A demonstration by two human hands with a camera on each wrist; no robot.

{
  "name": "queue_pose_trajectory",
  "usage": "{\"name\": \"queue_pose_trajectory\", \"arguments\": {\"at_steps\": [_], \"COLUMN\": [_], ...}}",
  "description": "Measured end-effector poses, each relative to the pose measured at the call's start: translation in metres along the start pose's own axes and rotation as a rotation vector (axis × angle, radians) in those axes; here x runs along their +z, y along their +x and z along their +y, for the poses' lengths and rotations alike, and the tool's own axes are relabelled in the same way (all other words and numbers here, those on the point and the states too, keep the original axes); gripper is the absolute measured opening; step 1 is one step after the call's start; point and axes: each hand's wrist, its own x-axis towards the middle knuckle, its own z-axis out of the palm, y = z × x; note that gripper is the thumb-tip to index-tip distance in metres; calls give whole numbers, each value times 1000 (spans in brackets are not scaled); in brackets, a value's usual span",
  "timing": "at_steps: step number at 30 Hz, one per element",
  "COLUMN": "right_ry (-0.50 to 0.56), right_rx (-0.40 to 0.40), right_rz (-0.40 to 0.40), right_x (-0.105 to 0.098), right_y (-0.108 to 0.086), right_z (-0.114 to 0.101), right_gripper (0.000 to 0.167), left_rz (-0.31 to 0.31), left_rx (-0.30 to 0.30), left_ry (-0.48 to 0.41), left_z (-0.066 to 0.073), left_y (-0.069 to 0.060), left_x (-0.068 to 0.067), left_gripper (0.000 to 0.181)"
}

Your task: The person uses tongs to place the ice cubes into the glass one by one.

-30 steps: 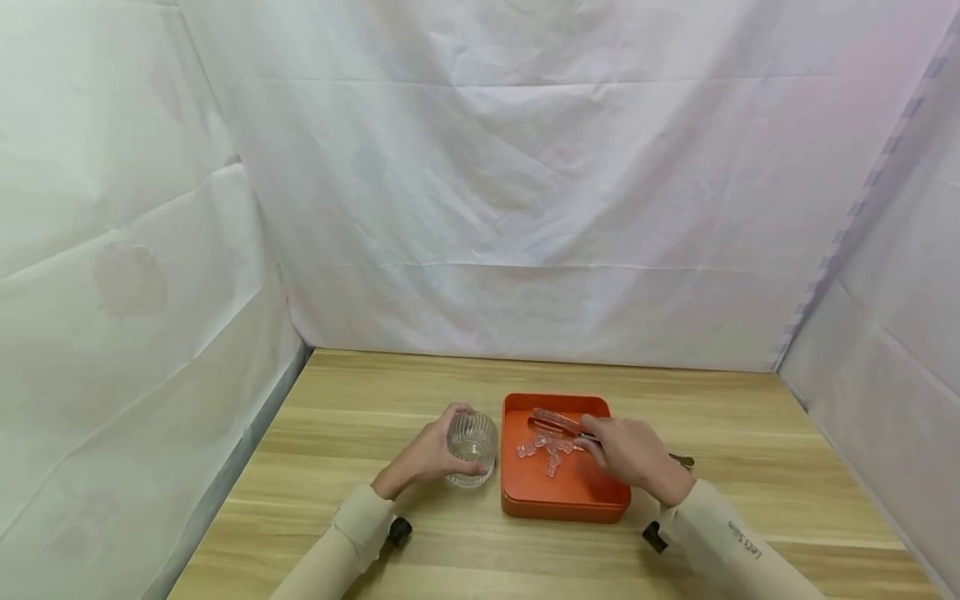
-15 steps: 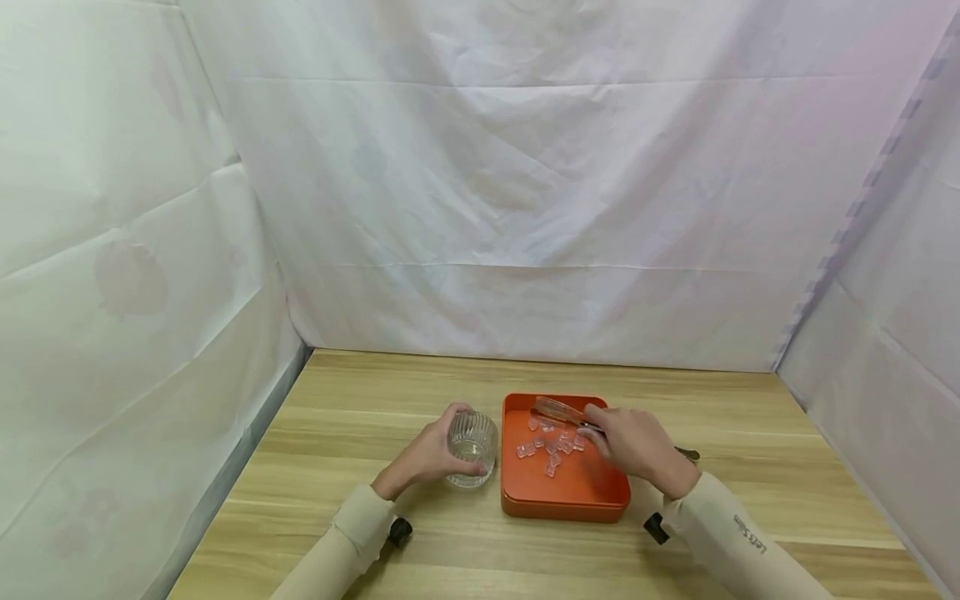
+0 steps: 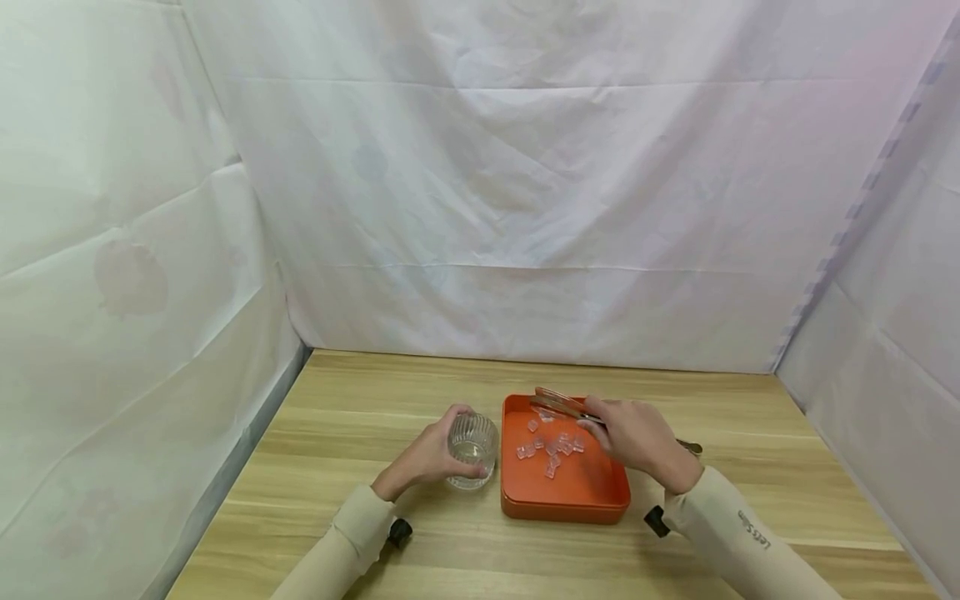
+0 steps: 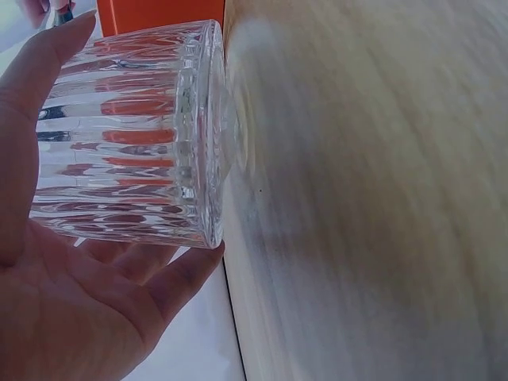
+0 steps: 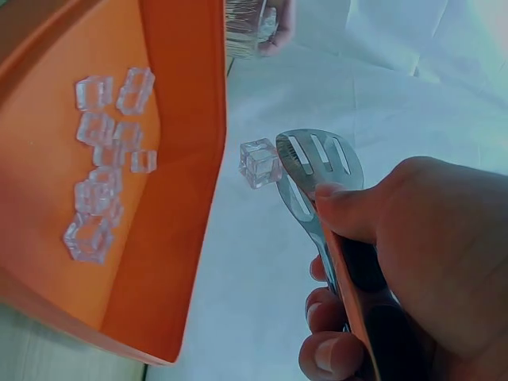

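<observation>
Head view: white drapes (image 3: 525,208) back a wooden table (image 3: 480,554), left grip (image 3: 433,452) holding glass (image 3: 474,440), right grip (image 3: 637,437) tongs (image 3: 560,404).

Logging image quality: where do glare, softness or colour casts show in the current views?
Head: the clear cubes look small and soft-edged; left wrist: bright highlights streak the ribbed glass, and the table's grain looks smeared; right wrist: a bluish cast tints the white cloth, washed out near the upper right corner.
</observation>
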Motion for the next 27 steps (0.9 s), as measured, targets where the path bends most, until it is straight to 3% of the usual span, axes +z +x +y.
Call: {"name": "queue_pose_trajectory", "arguments": {"at_steps": [18,27], "right_ry": [15,13], "right_rx": [-9,-37], "right_rz": [3,2], "right_x": [-16,-24], "right_y": [17,28], "right_z": [-12,-26], "right_gripper": [22,21], "left_rz": [-5,-5], "left_rx": [39,26], "left_ry": [3,-9], "left_z": [1,0], "left_y": [1,2], "left_x": [-2,0], "left_gripper": [94,93]}}
